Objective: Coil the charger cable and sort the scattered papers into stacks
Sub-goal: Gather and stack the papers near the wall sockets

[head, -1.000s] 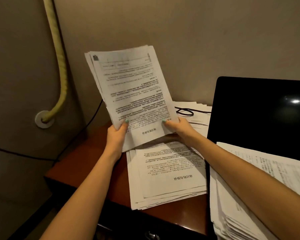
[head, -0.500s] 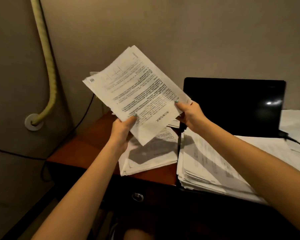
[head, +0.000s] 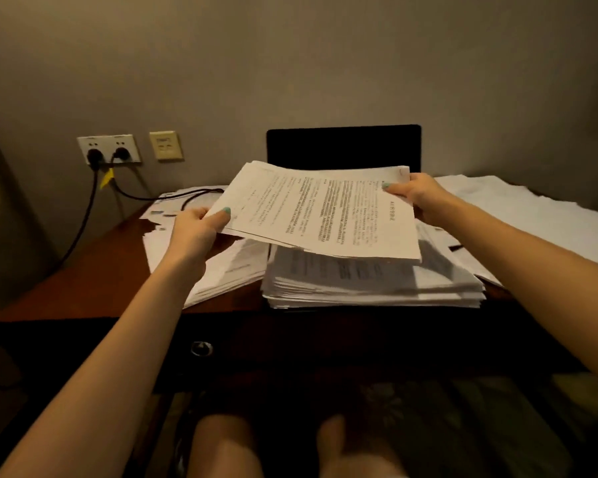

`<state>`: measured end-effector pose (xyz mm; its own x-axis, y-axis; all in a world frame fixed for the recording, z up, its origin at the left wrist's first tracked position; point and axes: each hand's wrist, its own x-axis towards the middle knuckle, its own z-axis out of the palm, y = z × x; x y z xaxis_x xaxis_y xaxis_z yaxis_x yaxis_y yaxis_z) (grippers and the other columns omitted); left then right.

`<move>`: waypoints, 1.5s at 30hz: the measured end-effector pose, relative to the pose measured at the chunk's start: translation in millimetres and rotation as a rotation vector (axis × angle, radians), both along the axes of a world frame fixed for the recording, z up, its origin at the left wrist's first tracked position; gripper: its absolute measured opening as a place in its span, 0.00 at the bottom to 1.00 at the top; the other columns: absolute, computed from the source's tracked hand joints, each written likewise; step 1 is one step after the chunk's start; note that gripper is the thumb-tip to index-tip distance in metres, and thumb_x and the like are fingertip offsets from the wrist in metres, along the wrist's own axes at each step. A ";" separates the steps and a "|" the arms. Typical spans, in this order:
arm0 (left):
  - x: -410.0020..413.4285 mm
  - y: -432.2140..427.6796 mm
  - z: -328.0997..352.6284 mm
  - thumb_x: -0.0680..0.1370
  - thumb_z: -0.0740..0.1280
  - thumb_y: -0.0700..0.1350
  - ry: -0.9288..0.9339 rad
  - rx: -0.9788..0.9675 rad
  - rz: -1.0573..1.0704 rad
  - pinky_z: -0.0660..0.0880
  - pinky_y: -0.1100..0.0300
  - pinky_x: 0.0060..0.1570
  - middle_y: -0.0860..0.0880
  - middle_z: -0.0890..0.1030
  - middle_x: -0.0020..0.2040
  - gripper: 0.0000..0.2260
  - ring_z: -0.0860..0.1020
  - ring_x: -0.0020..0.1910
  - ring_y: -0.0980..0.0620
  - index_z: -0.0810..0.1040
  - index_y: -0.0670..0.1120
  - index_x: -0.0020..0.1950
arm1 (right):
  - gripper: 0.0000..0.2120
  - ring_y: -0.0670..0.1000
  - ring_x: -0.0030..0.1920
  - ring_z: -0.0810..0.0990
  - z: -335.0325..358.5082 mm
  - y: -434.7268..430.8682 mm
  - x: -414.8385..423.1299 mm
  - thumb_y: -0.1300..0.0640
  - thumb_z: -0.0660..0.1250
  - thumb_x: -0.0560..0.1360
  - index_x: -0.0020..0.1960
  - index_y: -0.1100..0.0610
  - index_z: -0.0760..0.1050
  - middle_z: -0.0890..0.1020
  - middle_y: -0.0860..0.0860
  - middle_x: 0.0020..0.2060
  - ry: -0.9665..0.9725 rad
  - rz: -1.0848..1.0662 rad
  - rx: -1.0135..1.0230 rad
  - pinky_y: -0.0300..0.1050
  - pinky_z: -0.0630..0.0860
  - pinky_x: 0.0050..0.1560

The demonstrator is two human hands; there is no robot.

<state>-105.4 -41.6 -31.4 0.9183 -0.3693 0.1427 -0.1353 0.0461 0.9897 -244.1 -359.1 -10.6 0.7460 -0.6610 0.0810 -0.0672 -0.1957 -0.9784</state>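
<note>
Both hands are holding a sheaf of papers (head: 321,215) flat above the tall stack (head: 370,284) on the counter (head: 94,281); left hand (head: 195,229) and right hand (head: 416,194) fingers are pinching its opposite edges.

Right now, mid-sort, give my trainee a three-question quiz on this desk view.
1. Which grips the sheaf of papers: the left hand, the right hand, or both?
2. What lies directly under the sheaf? A) the tall stack B) a keyboard C) a mug
3. True or false: the wall socket has nothing plugged in.
Key: 1 both, at opposite edges; 2 A, with the sheaf held over it; 3 false, two plugs are in.
</note>
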 end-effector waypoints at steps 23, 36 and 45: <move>-30.1 -14.5 -43.5 0.78 0.64 0.59 -0.509 0.835 0.064 0.73 0.52 0.48 0.49 0.78 0.44 0.18 0.75 0.46 0.48 0.75 0.43 0.51 | 0.18 0.64 0.63 0.69 -31.7 6.7 -2.2 0.60 0.65 0.77 0.66 0.61 0.69 0.72 0.62 0.62 0.554 -0.253 -1.071 0.57 0.69 0.59; 66.2 65.1 -60.4 0.66 0.67 0.73 -0.121 1.276 0.451 0.68 0.43 0.63 0.39 0.68 0.68 0.46 0.67 0.67 0.38 0.64 0.40 0.70 | 0.17 0.55 0.46 0.79 -42.2 178.6 152.8 0.48 0.67 0.77 0.47 0.64 0.77 0.81 0.57 0.47 0.450 0.411 -1.117 0.45 0.75 0.43; 104.0 72.4 -64.3 0.68 0.68 0.69 -0.028 1.188 0.470 0.70 0.45 0.61 0.44 0.75 0.62 0.35 0.74 0.61 0.42 0.69 0.46 0.64 | 0.33 0.60 0.57 0.75 -54.5 187.9 225.3 0.32 0.59 0.74 0.62 0.60 0.73 0.77 0.56 0.55 0.920 0.389 -1.145 0.56 0.71 0.63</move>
